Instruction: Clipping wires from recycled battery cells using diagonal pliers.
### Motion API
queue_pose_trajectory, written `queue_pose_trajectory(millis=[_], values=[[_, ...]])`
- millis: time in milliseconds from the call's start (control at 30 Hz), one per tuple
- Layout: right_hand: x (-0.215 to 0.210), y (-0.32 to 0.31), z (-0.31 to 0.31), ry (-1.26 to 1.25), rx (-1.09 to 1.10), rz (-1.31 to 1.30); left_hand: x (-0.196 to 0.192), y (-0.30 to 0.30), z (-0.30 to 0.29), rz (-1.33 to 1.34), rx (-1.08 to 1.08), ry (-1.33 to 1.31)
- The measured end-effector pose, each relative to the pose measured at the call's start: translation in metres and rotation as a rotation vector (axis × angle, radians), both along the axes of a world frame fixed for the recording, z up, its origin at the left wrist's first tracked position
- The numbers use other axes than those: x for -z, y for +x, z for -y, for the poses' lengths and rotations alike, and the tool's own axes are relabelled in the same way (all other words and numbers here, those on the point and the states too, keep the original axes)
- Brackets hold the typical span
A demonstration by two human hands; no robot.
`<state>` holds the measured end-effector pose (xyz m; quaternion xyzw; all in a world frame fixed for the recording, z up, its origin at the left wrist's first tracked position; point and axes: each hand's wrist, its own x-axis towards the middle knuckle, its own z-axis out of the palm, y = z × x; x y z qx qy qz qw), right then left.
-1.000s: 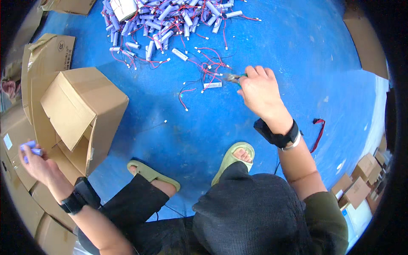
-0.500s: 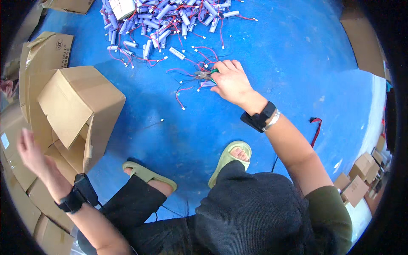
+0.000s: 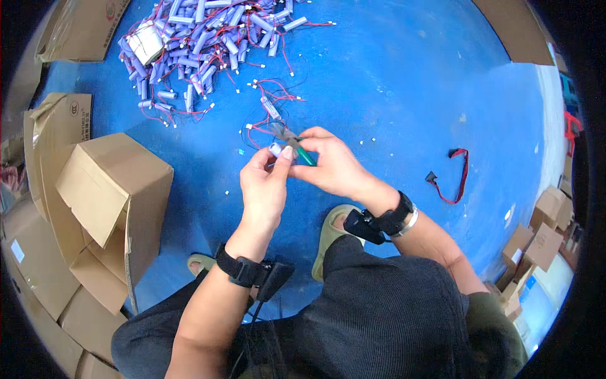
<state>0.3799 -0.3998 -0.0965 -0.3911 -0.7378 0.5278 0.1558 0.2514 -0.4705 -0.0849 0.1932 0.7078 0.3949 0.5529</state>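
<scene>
My left hand (image 3: 262,189) is closed, pinching a light purple cylindrical battery cell (image 3: 275,150) between thumb and fingers; most of the cell is hidden. My right hand (image 3: 336,165) grips green-handled cutting pliers (image 3: 307,156). The metal jaws point up and left, just above the held cell. Whether they touch it or its wires I cannot tell. Past the jaws another cell (image 3: 271,108) lies on the blue floor among loose red and black wires with small white plugs.
A large heap of purple wired cells (image 3: 202,47) lies at the far left, with a white object (image 3: 146,44) on it. An open cardboard box (image 3: 142,183) stands at left. A red-and-black strap (image 3: 464,177) lies at right. Small cartons (image 3: 544,243) are stacked at the right edge.
My left hand has come from beside the cardboard box to the middle and now holds a cell. The pliers, still in my right hand, have moved nearer to me. The view has shifted.
</scene>
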Motion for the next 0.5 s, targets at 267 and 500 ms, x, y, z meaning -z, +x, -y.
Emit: queue_pose_trajectory(millis=[267,500], values=[[-0.002,0.043,0.012,-1.027,0.050,-0.199,0.026,-0.042,0.022,-0.508,0.340,0.085],[-0.002,0.017,0.021,-0.084,-0.350,0.000,0.014,-0.039,0.017,-0.479,0.162,0.240]])
